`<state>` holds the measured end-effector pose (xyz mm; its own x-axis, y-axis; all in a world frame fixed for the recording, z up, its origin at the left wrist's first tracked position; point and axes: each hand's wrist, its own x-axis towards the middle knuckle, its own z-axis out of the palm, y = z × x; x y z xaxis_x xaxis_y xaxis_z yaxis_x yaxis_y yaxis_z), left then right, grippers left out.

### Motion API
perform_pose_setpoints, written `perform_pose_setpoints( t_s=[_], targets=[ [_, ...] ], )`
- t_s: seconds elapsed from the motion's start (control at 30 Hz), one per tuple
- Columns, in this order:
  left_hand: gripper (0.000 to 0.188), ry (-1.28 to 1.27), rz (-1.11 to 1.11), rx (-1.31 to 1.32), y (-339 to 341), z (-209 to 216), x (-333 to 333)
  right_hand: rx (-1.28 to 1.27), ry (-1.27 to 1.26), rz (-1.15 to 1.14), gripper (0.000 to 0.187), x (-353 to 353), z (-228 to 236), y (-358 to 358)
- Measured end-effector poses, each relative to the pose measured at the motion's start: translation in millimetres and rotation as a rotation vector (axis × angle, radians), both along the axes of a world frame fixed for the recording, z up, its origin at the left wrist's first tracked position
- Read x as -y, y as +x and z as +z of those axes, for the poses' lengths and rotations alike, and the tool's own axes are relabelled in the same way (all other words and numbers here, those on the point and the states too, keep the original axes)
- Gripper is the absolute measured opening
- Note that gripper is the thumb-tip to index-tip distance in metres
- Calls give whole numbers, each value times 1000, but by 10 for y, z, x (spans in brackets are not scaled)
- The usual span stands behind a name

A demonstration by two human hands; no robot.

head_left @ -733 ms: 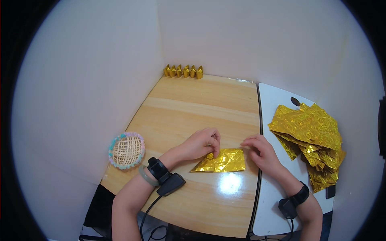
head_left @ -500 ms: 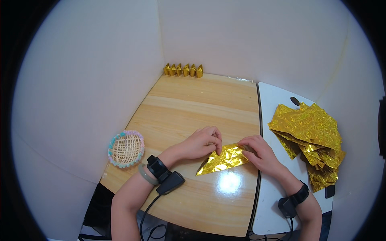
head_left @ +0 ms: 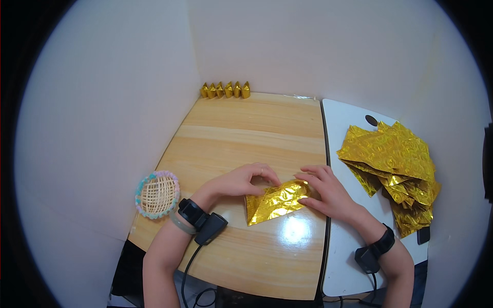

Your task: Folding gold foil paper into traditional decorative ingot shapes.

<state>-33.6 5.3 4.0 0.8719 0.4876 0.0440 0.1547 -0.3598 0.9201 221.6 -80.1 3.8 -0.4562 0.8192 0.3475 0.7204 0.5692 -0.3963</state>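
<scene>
A folded sheet of gold foil paper (head_left: 275, 206) lies aslant on the wooden table in front of me, its surface creased and shiny. My left hand (head_left: 244, 180) holds its upper left edge, fingers curved over the top and the thumb hidden against the paper. At the right end, my right hand (head_left: 331, 192) has the paper between its thumb and fingers, the thumb on the near face and the fingertips at the far edge. Black devices with cables are strapped to both wrists, and a pale bangle is on the left one.
Several small folded gold ingots (head_left: 228, 90) stand in a row at the table's (head_left: 251, 138) far edge. A woven basket (head_left: 158, 195) with a pastel rim sits at the left. Over the white board (head_left: 341, 246) at the right spreads a pile of gold foil sheets (head_left: 393, 159). Pale walls enclose the sides.
The paper's left end has widened and lies differently. My left hand has shifted left along its upper edge, and my right hand's fingers have spread farther apart. The whole view has shifted slightly.
</scene>
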Motion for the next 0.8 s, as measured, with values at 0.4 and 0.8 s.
perform_pose_setpoints(
  t_s=[0.4, 0.8],
  targets=[
    [30, 11, 66, -106, -14, -15, -10, 95, -32, 207, 58, 0, 40, -6],
    [28, -111, 75, -33, -15, 37, 17, 58, -38, 174, 42, -20, 43, 2]
  ],
)
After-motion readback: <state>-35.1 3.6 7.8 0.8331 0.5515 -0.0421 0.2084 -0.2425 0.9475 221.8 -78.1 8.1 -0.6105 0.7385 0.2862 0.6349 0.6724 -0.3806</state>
